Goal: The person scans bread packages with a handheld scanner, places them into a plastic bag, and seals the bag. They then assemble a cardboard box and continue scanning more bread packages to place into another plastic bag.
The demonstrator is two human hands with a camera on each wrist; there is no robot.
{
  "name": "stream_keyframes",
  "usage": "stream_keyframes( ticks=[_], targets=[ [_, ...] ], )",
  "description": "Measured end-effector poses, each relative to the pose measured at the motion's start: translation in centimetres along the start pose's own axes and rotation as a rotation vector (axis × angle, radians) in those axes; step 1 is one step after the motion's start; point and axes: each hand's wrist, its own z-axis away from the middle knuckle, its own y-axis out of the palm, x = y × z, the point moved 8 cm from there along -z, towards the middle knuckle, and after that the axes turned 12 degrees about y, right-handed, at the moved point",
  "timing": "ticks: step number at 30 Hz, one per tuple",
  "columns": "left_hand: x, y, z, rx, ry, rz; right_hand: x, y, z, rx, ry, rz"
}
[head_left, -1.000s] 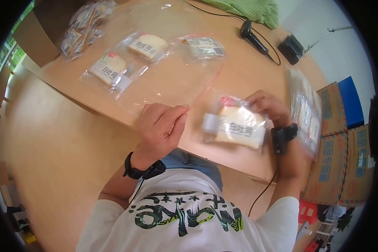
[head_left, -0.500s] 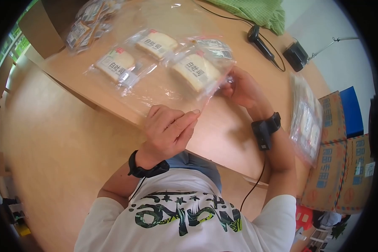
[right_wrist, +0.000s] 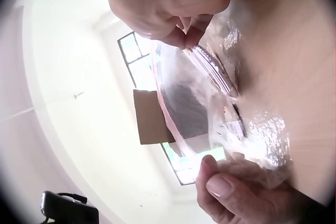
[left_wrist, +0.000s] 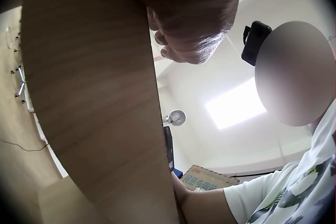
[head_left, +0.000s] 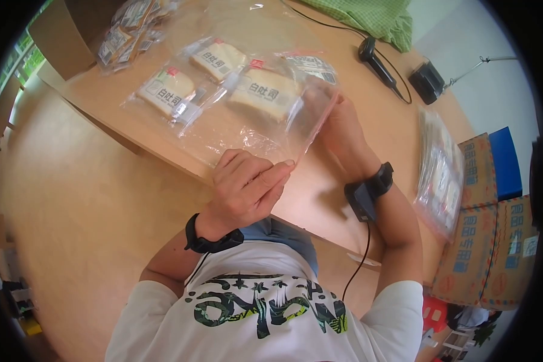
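A large clear plastic bag (head_left: pixel 247 140) lies on the table, its pink-edged mouth facing my hands. My left hand (head_left: pixel 247 187) pinches the near corner of that mouth between thumb and fingers. At the far side of the mouth is my right hand (head_left: pixel 342 130). In the right wrist view its fingertips (right_wrist: pixel 190 37) pinch the end of a wrapped bread packet (right_wrist: pixel 212 69) just inside the opening. From above, this white bread packet (head_left: pixel 264 96) appears tilted within the bag. Two similar packets (head_left: pixel 166 90) and another with its printed label (head_left: pixel 311 65) upward lie farther in.
Several wrapped packets (head_left: pixel 130 33) are heaped at the far left beside a brown box (head_left: pixel 63 39). A barcode scanner (head_left: pixel 374 63), black device (head_left: pixel 427 81) and green cloth (head_left: pixel 368 18) are at the back. Filled bags (head_left: pixel 440 175) stand at the right by printed cartons (head_left: pixel 464 241).
My right hand has carried the bread packet from the right side of the table leftward into the bag. My left hand has kept its hold on the bag's edge, shifting slightly right.
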Motion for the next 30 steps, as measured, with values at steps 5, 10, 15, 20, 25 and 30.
stream_keyframes(
  ticks=[5,10,15,20,25,30],
  targets=[
    [0.0,0.4,0.1,0.011,0.008,-0.008,-0.2,-0.3,-0.7,0.106,-0.098,0.308],
    [0.0,0.5,0.2,0.051,0.011,-0.017,0.2,-0.2,0.2,0.058,-0.182,0.502],
    [-0.1,0.7,0.3,0.108,0.018,-0.028,2.0,-4.0,1.5,-0.146,-0.118,0.575],
    [0.0,0.7,0.3,0.058,-0.009,-0.006,5.9,-10.1,-1.7,-0.352,-0.344,0.734],
    [0.0,0.5,0.1,0.052,-0.013,-0.001,7.0,-9.0,-6.5,-0.448,-0.246,1.084],
    [-0.2,0.3,-0.1,0.008,-0.023,0.005,6.1,-8.5,-9.0,-0.365,0.022,1.167]
  ],
)
